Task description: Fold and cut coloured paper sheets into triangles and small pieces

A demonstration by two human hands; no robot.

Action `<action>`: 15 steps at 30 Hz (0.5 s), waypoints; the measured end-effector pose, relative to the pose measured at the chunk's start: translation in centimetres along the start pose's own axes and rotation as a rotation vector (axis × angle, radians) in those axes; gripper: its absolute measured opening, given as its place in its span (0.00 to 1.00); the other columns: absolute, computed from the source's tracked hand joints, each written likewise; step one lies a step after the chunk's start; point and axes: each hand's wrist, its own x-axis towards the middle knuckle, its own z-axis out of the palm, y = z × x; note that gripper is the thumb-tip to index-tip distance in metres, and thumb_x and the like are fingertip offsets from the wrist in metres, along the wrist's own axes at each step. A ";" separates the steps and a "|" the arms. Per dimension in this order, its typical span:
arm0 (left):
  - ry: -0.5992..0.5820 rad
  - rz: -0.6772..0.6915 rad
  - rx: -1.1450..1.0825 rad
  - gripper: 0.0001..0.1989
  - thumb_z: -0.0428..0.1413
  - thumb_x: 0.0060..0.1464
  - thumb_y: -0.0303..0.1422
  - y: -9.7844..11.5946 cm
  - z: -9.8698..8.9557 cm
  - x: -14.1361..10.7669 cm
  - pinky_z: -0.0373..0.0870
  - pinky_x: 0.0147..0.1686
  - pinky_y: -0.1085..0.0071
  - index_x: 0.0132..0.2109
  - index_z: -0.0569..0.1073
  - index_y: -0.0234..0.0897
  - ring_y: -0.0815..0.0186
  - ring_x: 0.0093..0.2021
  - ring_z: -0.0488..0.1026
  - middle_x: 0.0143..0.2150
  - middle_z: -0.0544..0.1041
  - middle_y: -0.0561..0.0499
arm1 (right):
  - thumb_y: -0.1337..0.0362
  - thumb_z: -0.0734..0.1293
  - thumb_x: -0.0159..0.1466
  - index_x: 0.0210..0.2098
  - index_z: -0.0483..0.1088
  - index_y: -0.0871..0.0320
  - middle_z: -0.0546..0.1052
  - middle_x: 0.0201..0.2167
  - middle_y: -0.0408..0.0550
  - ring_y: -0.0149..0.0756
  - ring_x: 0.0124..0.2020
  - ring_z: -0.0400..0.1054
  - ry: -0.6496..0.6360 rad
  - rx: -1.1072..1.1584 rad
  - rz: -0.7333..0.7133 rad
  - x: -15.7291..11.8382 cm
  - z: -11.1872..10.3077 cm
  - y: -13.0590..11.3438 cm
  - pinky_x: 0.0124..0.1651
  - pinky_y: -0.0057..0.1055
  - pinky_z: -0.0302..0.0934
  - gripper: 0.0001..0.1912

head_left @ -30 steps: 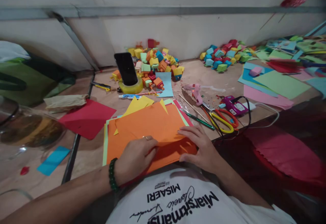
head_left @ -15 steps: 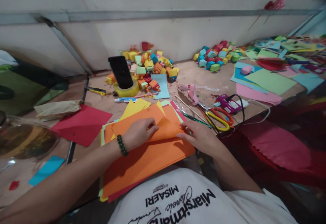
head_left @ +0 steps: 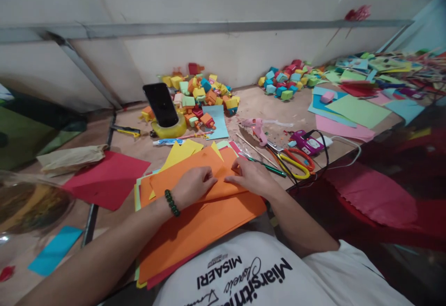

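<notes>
A stack of coloured paper lies in front of me, with orange sheets (head_left: 205, 224) on top and yellow pieces (head_left: 181, 153) at its back edge. My left hand (head_left: 195, 183), below a green bead bracelet (head_left: 172, 203), is closed over the upper orange sheet, its thumb and fingertips near the middle. Whether it pinches a paper edge is too small to tell. Just to the right, my right hand (head_left: 251, 176) rests on the same orange paper with thumb and fingers apart. The two hands do not touch.
Behind the stack are a black phone (head_left: 162, 104) on a yellow tape roll (head_left: 170, 127) and piled paper cubes (head_left: 200, 93). To the right lie a pink glue gun (head_left: 257, 129), scissors (head_left: 294, 164) and a purple power adapter (head_left: 307, 142). Red paper (head_left: 111, 178) is at left.
My right hand has moved left, closer to my left hand. My left hand stays at nearly the same place on the orange paper. The camera view has shifted slightly.
</notes>
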 end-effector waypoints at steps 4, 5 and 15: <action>-0.009 0.007 0.012 0.11 0.51 0.57 0.37 0.3 -0.2 -0.4 0.60 0.28 0.69 0.28 0.67 0.38 0.64 0.27 0.69 0.25 0.73 0.51 | 0.56 0.70 0.60 0.25 0.70 0.57 0.72 0.23 0.40 0.30 0.26 0.64 0.004 0.115 -0.103 0.4 0.1 1.0 0.28 0.27 0.48 0.13; 0.015 0.015 0.052 0.11 0.52 0.57 0.38 0.6 -0.5 -0.7 0.61 0.29 0.69 0.29 0.69 0.38 0.63 0.29 0.70 0.27 0.73 0.51 | 0.57 0.70 0.60 0.25 0.70 0.57 0.72 0.23 0.40 0.30 0.26 0.63 0.018 0.132 -0.135 0.5 0.0 1.1 0.29 0.27 0.49 0.12; 0.118 0.209 0.201 0.04 0.60 0.52 0.34 2.7 -4.8 -2.6 0.62 0.44 0.60 0.32 0.79 0.40 0.59 0.36 0.72 0.32 0.79 0.50 | 0.61 0.67 0.64 0.35 0.75 0.55 0.76 0.36 0.51 0.42 0.43 0.68 0.123 -0.080 -0.588 -1.1 -2.4 -1.4 0.44 0.38 0.61 0.06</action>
